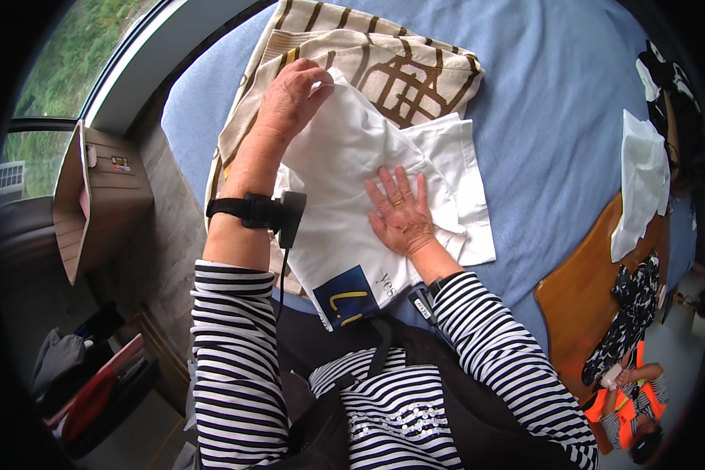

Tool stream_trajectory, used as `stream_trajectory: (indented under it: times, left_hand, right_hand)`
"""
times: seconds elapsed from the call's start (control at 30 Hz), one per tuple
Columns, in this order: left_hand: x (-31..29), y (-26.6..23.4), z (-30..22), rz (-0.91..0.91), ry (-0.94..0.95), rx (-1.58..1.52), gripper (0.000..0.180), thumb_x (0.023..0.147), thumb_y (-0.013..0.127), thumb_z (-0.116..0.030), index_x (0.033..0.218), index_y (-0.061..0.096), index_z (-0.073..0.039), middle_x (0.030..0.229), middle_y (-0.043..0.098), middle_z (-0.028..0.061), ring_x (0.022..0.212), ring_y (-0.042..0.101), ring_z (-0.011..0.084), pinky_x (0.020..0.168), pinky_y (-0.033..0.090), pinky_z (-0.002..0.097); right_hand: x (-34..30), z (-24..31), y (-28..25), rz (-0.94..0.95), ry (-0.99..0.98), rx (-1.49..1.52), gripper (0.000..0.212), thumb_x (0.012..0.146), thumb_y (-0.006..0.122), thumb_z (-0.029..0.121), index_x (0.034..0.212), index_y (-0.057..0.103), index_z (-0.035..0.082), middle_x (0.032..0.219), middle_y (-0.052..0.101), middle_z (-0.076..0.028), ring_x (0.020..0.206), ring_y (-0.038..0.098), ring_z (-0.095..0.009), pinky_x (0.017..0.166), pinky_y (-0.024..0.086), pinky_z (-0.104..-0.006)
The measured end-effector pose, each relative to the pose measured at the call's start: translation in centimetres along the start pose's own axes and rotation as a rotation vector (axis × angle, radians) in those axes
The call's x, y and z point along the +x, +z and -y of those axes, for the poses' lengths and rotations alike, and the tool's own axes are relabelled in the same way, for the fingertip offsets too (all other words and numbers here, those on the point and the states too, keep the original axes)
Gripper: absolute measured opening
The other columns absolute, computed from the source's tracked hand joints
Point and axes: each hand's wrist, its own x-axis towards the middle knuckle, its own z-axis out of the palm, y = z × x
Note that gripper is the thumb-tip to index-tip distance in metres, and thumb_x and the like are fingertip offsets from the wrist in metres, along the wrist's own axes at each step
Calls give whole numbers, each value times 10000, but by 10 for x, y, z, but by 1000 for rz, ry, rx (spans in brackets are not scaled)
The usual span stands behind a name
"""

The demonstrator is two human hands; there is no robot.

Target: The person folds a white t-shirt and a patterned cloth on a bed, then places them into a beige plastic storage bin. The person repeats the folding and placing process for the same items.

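Note:
A white T-shirt [337, 188] with a dark blue square print near its lower end lies spread and partly folded over itself. My left hand [296, 95] pinches the shirt's far left edge and lifts it slightly. Flat on the middle of the cloth rests my right hand [401, 211], palm down with its fingers spread. Underneath and beyond the shirt is a folded beige knit [427, 74] with brown stripes and a brown pattern; part of it is covered by the shirt.
Blue bedding [525, 117] spreads around the clothes. To the right are a wooden board [580, 274], a white cloth [641, 180] and black-and-white patterned fabric [627, 313]. A cardboard box [113, 184] stands left, below the window. A person in an orange vest [630, 399] is at lower right.

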Motion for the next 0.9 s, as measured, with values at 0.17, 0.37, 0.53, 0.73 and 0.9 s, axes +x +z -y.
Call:
stream_trajectory:
  times: [0.17,0.37,0.53,0.73,0.9]
  left_hand:
    - [24,-19,-7,-82,220,-143,144,909,701,-136,1024,625,-97,963,701,77,924,660,345,867,524,431]
    - [19,-12,-3,-62,-90,43,230,925,727,-169,1131,641,-115,882,729,133,844,698,382,796,562,442]
    - [-13,-26,15,-193,-308,-492,470,911,812,-341,1224,668,-21,958,756,102,875,702,160,815,564,312]
    - [-75,-60,22,217,-386,-337,501,909,819,-352,1266,674,-31,1023,645,19,904,580,137,855,493,286]
    - [-78,-53,29,181,-461,-503,242,922,786,-259,968,714,-32,803,622,-39,762,554,84,711,481,269]
  right_hand:
    - [-1,0,2,-27,1,25,730,920,617,378,1601,381,258,1708,250,-79,1591,160,-326,1245,48,-626]
    - [0,0,2,-9,4,-2,755,921,619,400,1616,350,277,1722,205,-65,1598,124,-316,1246,46,-620]
    - [0,-2,4,46,20,-20,773,933,601,436,1634,303,306,1734,166,-45,1607,72,-305,1250,24,-612]
    - [0,-3,7,-8,-3,-48,814,918,612,422,1646,272,295,1738,154,-49,1607,88,-294,1261,3,-592]
    - [0,-2,6,-21,-14,-71,820,917,609,416,1650,262,292,1740,146,-51,1607,94,-295,1266,5,-590]
